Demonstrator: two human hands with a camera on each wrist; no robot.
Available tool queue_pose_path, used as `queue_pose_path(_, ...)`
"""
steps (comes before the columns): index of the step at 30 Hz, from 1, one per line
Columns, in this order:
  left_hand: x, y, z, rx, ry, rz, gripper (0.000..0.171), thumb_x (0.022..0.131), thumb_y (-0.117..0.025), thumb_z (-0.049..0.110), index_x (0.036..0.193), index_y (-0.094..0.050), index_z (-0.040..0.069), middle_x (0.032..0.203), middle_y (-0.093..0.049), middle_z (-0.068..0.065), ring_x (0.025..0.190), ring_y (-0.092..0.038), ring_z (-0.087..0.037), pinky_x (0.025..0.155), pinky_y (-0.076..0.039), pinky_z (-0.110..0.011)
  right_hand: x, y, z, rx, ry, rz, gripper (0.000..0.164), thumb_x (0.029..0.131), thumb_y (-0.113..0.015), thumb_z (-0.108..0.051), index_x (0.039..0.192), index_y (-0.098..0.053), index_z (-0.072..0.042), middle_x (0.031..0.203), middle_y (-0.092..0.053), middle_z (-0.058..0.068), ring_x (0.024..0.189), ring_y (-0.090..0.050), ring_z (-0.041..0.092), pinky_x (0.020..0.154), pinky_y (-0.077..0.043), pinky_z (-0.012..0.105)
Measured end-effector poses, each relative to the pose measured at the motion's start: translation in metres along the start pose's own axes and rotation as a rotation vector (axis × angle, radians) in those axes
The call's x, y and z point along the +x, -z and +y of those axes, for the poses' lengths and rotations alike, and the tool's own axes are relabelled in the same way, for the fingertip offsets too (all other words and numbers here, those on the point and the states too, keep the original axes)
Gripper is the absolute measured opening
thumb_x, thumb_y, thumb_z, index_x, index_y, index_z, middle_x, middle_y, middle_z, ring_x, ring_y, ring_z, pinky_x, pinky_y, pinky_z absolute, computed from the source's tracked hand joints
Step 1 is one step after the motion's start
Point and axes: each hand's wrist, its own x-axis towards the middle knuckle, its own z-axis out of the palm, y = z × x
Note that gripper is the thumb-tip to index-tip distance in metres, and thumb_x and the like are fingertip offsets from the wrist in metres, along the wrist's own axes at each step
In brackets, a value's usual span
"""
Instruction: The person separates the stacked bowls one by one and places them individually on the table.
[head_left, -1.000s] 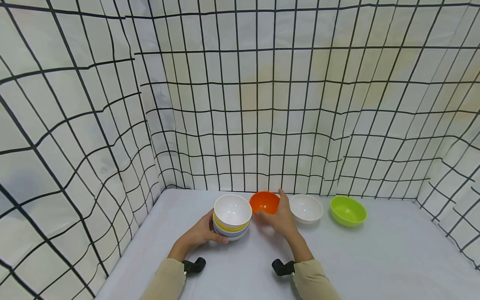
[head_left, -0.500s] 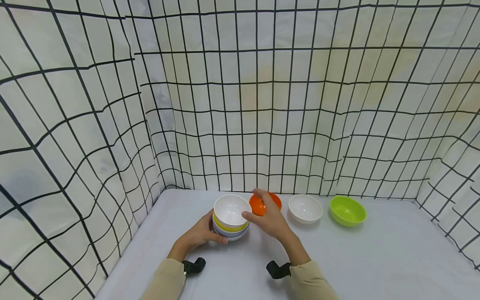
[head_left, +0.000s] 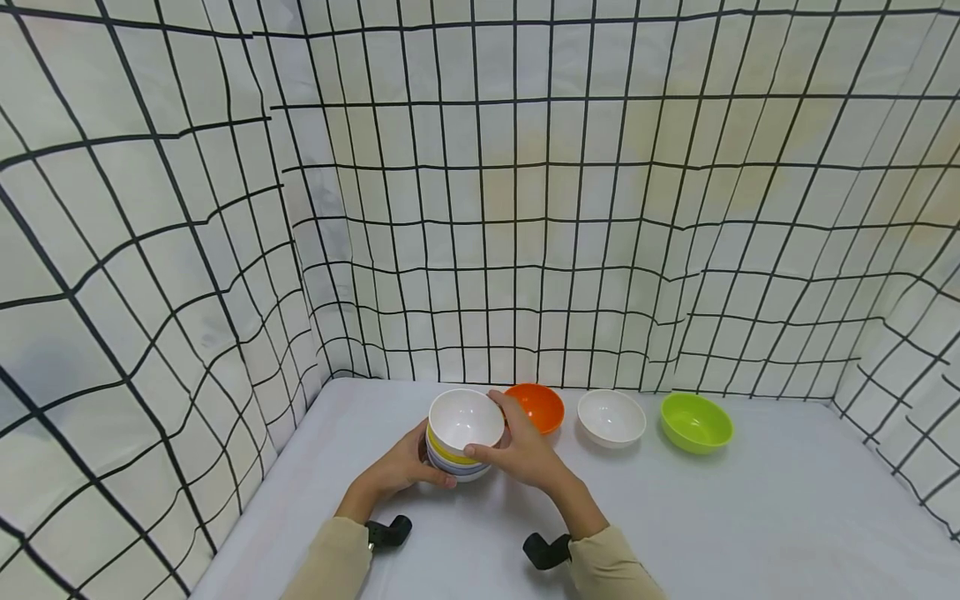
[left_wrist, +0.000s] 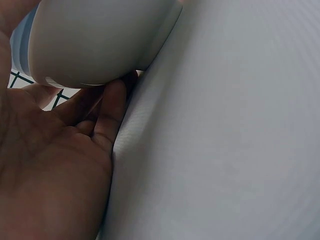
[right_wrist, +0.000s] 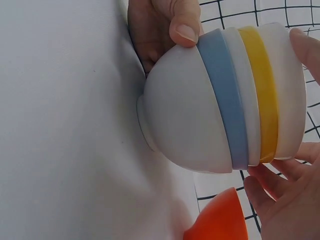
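Nested bowls stand in one stack: a white bottom bowl (right_wrist: 185,110), a blue bowl (right_wrist: 226,100), another white one, a yellow bowl (right_wrist: 262,95) and a white top bowl (head_left: 465,421). My left hand (head_left: 405,467) holds the stack low on its left side, thumb in front; its fingers curl beside the bottom bowl in the left wrist view. From the right, my right hand (head_left: 528,454) grips the white top bowl near its rim, thumb on the near side and fingers on the far side. In the right wrist view, its lower fingers also lie by the yellow bowl's edge.
Behind my right hand sits an orange bowl (head_left: 540,407). To its right stand a single white bowl (head_left: 611,418) and a lime green bowl (head_left: 696,423). A white cloth (head_left: 750,517) covers the table, and black-gridded white walls rise at the back and sides.
My right hand has moved left from the orange bowl to the stack, and its fingers have come around the white top bowl. The left hand has stayed on the stack.
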Motion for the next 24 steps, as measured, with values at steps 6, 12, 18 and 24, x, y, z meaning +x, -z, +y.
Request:
queue_pose_path(6,-0.002,0.000,0.003,-0.003,-0.002,-0.008,0.107,0.071,-0.092,0.011,0.158,-0.031,0.014,0.154,-0.046,-0.011,0.147,-0.038,-0.035,0.125,-0.027,-0.058,0.000,-0.003,0.002,0.007,-0.020,-0.005,0.104,0.082,-0.083,-0.048,0.161,-0.026,-0.011,0.161,-0.037,0.012,0.145,-0.042,0.034,0.118,-0.038,0.060)
queue_pose_path(12,-0.002,0.000,0.004,-0.015,0.003,-0.011,0.107,0.072,-0.092,0.010,0.159,-0.030,0.015,0.156,-0.044,-0.011,0.149,-0.036,-0.036,0.126,-0.025,-0.058,0.002,-0.005,0.006,0.039,-0.020,-0.003,0.106,0.081,-0.085,-0.046,0.161,-0.024,-0.010,0.160,-0.039,0.012,0.144,-0.043,0.034,0.117,-0.040,0.060)
queue_pose_path(18,-0.001,0.001,0.001,-0.012,0.007,-0.007,0.107,0.072,-0.092,0.010,0.159,-0.030,0.015,0.157,-0.044,-0.011,0.148,-0.036,-0.036,0.126,-0.023,-0.061,0.004,-0.009,0.009,0.099,-0.036,-0.008,0.107,0.080,-0.087,-0.042,0.160,-0.024,-0.009,0.156,-0.044,0.011,0.141,-0.047,0.032,0.117,-0.041,0.058)
queue_pose_path(24,0.000,0.001,-0.001,-0.008,0.012,-0.004,0.108,0.072,-0.092,0.011,0.159,-0.030,0.015,0.157,-0.045,-0.011,0.149,-0.035,-0.036,0.125,-0.021,-0.064,0.005,-0.013,0.011,0.132,-0.033,0.007,0.104,0.079,-0.089,-0.038,0.159,-0.027,-0.012,0.153,-0.047,0.009,0.137,-0.050,0.030,0.116,-0.044,0.055)
